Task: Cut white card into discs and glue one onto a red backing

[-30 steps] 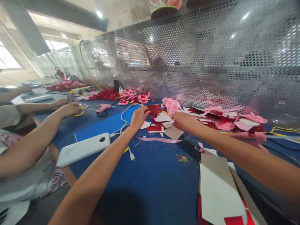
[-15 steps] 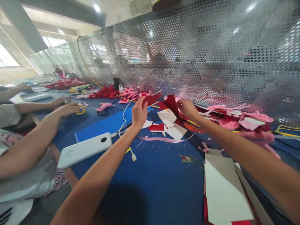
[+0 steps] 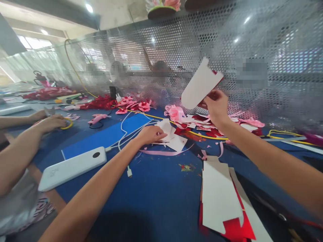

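Observation:
My right hand (image 3: 216,105) is raised in front of the perforated screen, its fingers closed on a piece of white card (image 3: 200,85). That piece has one rounded end, a notched opposite end and a bit of red showing at its edge. Low on the blue table, my left hand (image 3: 150,135) has its fingers bent and pinched at a white card scrap (image 3: 165,126) on a small heap. Part of the scrap is hidden behind the fingers. Another offcut (image 3: 178,143) lies beside it, above a thin pink ribbon (image 3: 164,153).
A white power bank (image 3: 73,168) with cables lies left, by a blue sheet (image 3: 108,136). At far left, a co-worker's hand (image 3: 51,122) holds yellow-handled scissors (image 3: 67,123). Stacked white and red card (image 3: 219,195) lies front right. Pink scraps (image 3: 175,113) line the screen (image 3: 176,47).
My right hand has risen, now with the white, round-ended card in it. My left hand has come down onto the scraps; the red pieces between my hands are gone from there. The view has shifted right.

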The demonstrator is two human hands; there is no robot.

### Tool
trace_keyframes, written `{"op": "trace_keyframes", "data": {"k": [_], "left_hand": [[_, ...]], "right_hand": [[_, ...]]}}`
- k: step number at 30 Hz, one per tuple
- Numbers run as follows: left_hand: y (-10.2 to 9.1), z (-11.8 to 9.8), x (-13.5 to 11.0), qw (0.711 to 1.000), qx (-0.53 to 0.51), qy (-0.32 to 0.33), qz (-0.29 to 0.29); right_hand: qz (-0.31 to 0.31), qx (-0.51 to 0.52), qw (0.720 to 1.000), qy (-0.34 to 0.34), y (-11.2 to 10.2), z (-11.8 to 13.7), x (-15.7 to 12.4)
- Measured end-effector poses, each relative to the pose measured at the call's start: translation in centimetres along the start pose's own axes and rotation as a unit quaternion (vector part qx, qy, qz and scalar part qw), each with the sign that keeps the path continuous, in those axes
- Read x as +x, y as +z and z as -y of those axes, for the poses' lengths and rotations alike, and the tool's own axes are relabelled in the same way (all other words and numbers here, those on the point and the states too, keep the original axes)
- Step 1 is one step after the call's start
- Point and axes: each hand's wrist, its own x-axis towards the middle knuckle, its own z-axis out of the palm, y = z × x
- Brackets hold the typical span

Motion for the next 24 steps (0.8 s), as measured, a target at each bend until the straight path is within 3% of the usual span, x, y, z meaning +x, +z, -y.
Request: {"op": "trace_keyframes", "data": {"k": [3, 6, 8, 9, 10, 12, 14, 15, 16, 18, 20, 24], "left_hand": [[0.3, -0.3, 0.2, 0.999, -0.015, 0.024, 0.019], [0.6, -0.1, 0.2, 0.996, -0.059, 0.039, 0.046], [0.6, 0.3, 0.3, 0.995, -0.086, 0.017, 0.045], [0.5, 0.5, 0.3, 0.995, -0.093, 0.004, 0.036], [0.3, 0.7, 0.4, 0.995, -0.096, -0.009, 0.025], [-0.4, 0.9, 0.4, 0.994, -0.099, -0.036, -0.003], [-1.1, 0.8, 0.4, 0.992, -0.102, -0.068, -0.036], [-1.5, 0.6, 0.3, 0.99, -0.103, -0.084, -0.053], [-1.8, 0.3, 0.1, 0.987, -0.106, -0.097, -0.069], [-2.3, -0.6, -0.4, 0.982, -0.11, -0.115, -0.103], [-2.6, -1.8, -1.1, 0.975, -0.111, -0.126, -0.144], [-2.4, -4.1, -2.4, 0.966, -0.118, -0.047, -0.226]], "right_hand": [[0.05, -0.006, 0.996, -0.069, -1.3, 1.5, -2.0], [0.087, -0.033, 0.992, -0.08, -2.8, 2.8, -3.8], [0.156, -0.074, 0.983, -0.063, -4.1, 3.7, -4.8], [0.22, -0.102, 0.968, -0.056, -4.9, 4.2, -5.2], [0.306, -0.134, 0.941, -0.049, -5.6, 4.7, -5.4], [0.506, -0.186, 0.842, -0.021, -6.6, 5.4, -5.8], [0.622, -0.22, 0.751, 0.02, -6.7, 5.7, -5.9], [0.633, -0.233, 0.738, 0.038, -6.2, 5.6, -5.9], [0.617, -0.241, 0.747, 0.055, -5.4, 5.4, -5.9], [0.535, -0.228, 0.806, 0.112, -3.1, 4.5, -6.0], [0.443, -0.171, 0.849, 0.23, -0.1, 3.3, -6.3], [0.388, -0.142, 0.858, 0.304, 4.9, 0.7, -6.4]]}}
